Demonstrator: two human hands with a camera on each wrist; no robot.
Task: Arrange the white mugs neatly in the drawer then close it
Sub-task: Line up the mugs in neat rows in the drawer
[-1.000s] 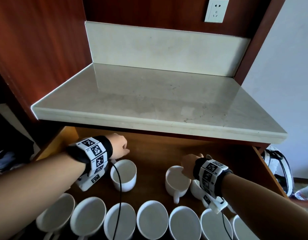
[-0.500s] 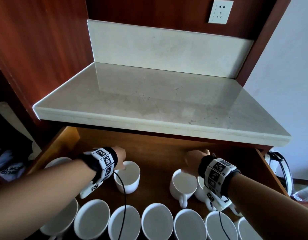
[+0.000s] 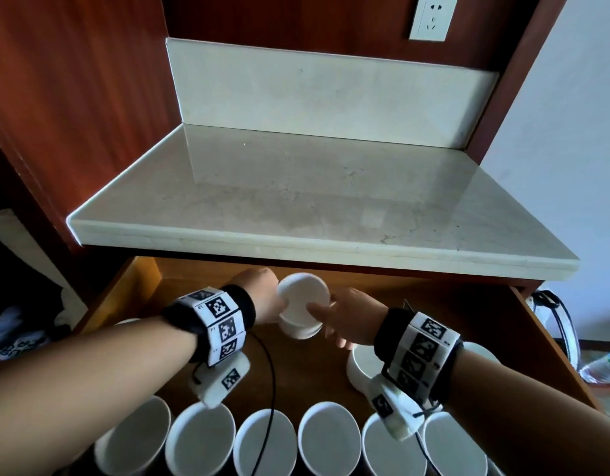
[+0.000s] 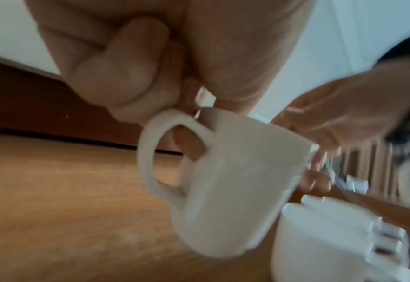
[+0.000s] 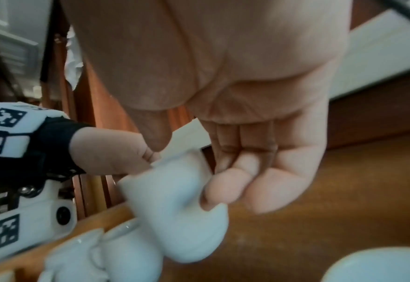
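Note:
One white mug point(image 3: 303, 298) hangs tilted above the open wooden drawer's floor point(image 3: 296, 369), near the back middle. My left hand point(image 3: 270, 297) pinches its rim beside the handle, as the left wrist view shows with the mug point(image 4: 235, 181) and the left hand point(image 4: 126, 80). My right hand point(image 3: 332, 314) grips the opposite side, thumb on the rim and fingers curled against the wall, as the right wrist view shows on the mug point(image 5: 175, 209) under the right hand point(image 5: 247, 181). Several upright mugs point(image 3: 204, 438) line the drawer front.
Another mug point(image 3: 363, 365) stands under my right wrist, and one point(image 3: 126, 321) peeks out behind my left forearm. The marble counter point(image 3: 296, 201) overhangs the drawer's back. The drawer's right wall point(image 3: 550, 348) runs beside my right arm. A black cable point(image 3: 270, 389) hangs from my left wrist.
My left hand lifted its mug off the drawer floor and carried it right, toward the back. My right hand left the right-hand mug and took hold of the lifted one.

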